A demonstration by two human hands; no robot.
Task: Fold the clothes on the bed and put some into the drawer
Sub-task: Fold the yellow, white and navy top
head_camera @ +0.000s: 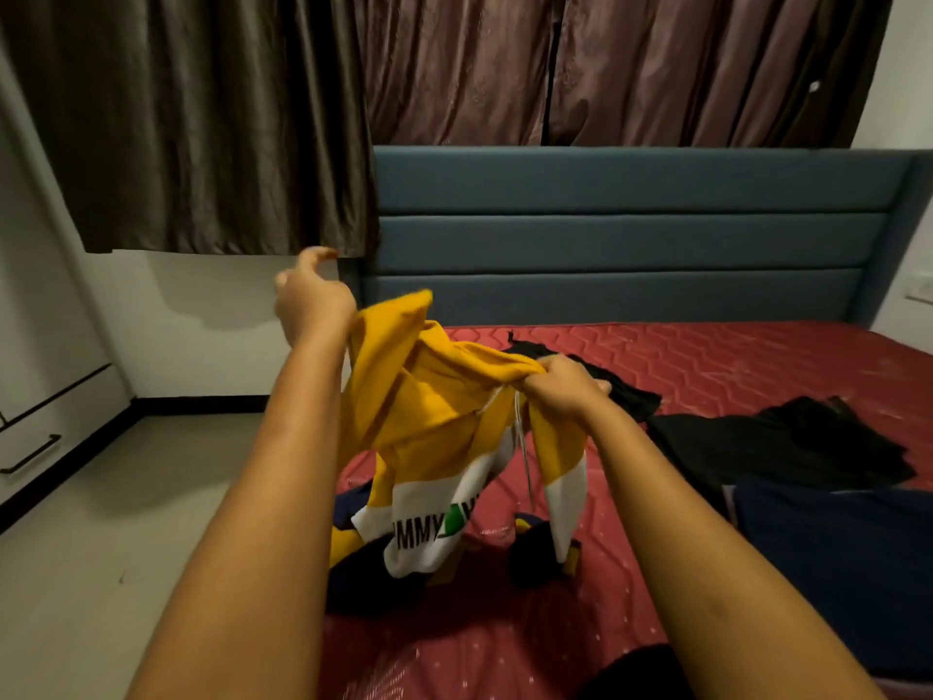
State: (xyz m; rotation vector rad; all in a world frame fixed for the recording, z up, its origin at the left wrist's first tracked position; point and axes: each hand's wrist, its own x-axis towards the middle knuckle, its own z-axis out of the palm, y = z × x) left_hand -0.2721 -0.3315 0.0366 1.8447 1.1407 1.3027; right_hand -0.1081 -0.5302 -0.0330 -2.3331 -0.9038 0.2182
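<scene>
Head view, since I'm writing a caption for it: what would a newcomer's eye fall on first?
The bright yellow-and-white garment stands out mid-frame, bunched in the right hand, with the left hand raised at its upper left edge. Beneath it spreads the red mattress, with dark clothes strewn on its right side. The blue headboard runs behind.

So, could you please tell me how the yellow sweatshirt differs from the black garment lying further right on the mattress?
The yellow sweatshirt hangs from both hands, left hand and right hand, while the black garment lies untouched on the mattress. The yellow sweatshirt has yellow, white and navy blocks with lettering; the black garment is plain and dark. Both are crumpled, and neither is folded yet.
</scene>
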